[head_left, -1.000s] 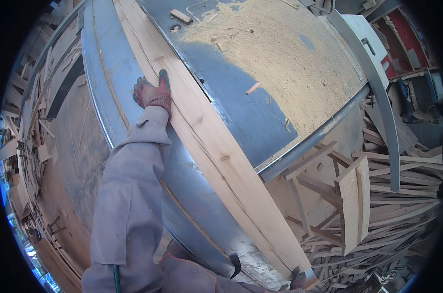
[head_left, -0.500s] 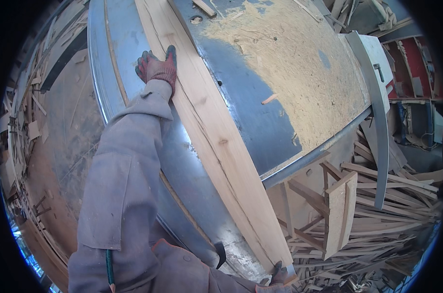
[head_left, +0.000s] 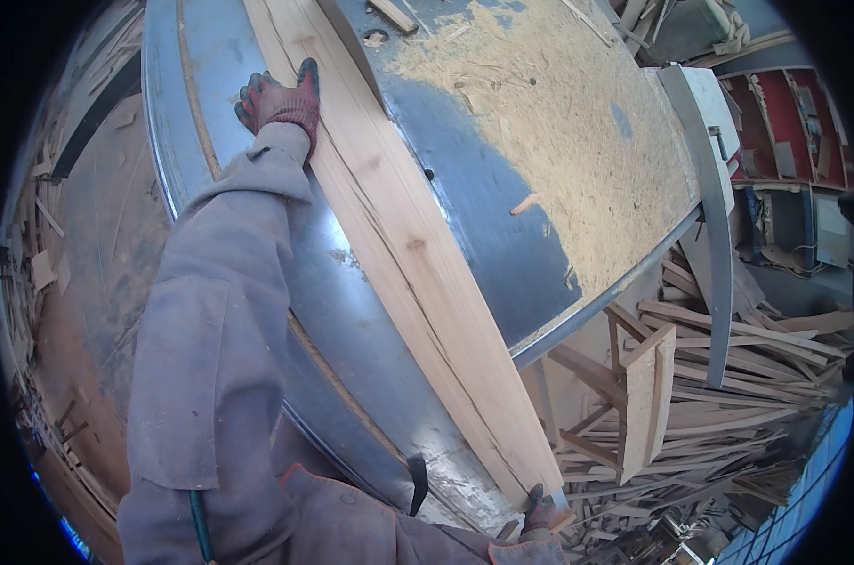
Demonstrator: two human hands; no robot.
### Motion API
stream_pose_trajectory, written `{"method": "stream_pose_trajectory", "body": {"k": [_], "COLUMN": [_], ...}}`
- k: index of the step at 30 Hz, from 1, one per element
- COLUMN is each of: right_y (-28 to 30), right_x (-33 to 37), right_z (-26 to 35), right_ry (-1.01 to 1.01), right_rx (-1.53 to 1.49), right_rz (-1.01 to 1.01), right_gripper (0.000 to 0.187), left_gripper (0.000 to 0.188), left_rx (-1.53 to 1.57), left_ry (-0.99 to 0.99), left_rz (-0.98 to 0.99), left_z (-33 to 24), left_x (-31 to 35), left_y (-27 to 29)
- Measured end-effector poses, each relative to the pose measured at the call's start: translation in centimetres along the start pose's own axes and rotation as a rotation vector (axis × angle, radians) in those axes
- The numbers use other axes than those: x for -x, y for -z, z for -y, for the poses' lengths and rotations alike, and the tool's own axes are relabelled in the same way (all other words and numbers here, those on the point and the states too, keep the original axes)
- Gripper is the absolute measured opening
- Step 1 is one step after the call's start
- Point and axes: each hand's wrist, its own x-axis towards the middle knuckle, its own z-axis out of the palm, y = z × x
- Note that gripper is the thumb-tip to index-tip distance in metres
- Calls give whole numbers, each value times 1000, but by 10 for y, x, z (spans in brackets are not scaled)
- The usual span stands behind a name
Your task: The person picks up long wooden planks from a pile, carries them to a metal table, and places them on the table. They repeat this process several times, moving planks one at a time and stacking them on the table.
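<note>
The plank [head_left: 415,245] slides farther forward across the surface [head_left: 366,344], so the push advances, left hand [head_left: 281,104] with fingers apart (right hand [head_left: 540,513] too hidden to tell).

The desk [head_left: 521,273] is bare metal, smooth and blue-grey, and from here I catch glossy highlights on it near the sleeve [head_left: 192,330], which is matt, creased grey cloth. The plank [head_left: 414,259] looks dry and matt, pale smooth wood broken by knots and a rough dark split. Sawdust [head_left: 596,188] looks grainy and dull. The left hand [head_left: 284,104] wears coarse reddish knit. The scrap strips [head_left: 738,353] are dull, unpolished wood.
</note>
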Motion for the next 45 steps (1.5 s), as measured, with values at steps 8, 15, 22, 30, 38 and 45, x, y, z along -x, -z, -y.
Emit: {"method": "stream_pose_trajectory", "body": {"k": [8,15,22,30,38,45], "right_y": [-23,-51,-62,-93,-98,-86], "right_x": [16,36,31,46,32,12], "right_z": [40,94,101,136,148,125], "right_ry": [107,90,113,97,48,117], "right_rx": [268,255,440,360,505,567], "right_rz": [-50,-43,56,-28,108,269], "right_gripper": [24,26,30,49,50,43], "left_gripper": [101,105,114,124,119,112], "left_rx": [-36,-52,-100,8,-154,-79], "left_ry": [-25,-20,-10,-46,-203,-222], "left_rz": [-31,-8,28,154,281,262], "left_z": [-5,-6,-3,5,32,35], "left_x": [-48,-94,-145,-136,131,155], "left_y": [-5,-16,-32,-16,62,73]}}
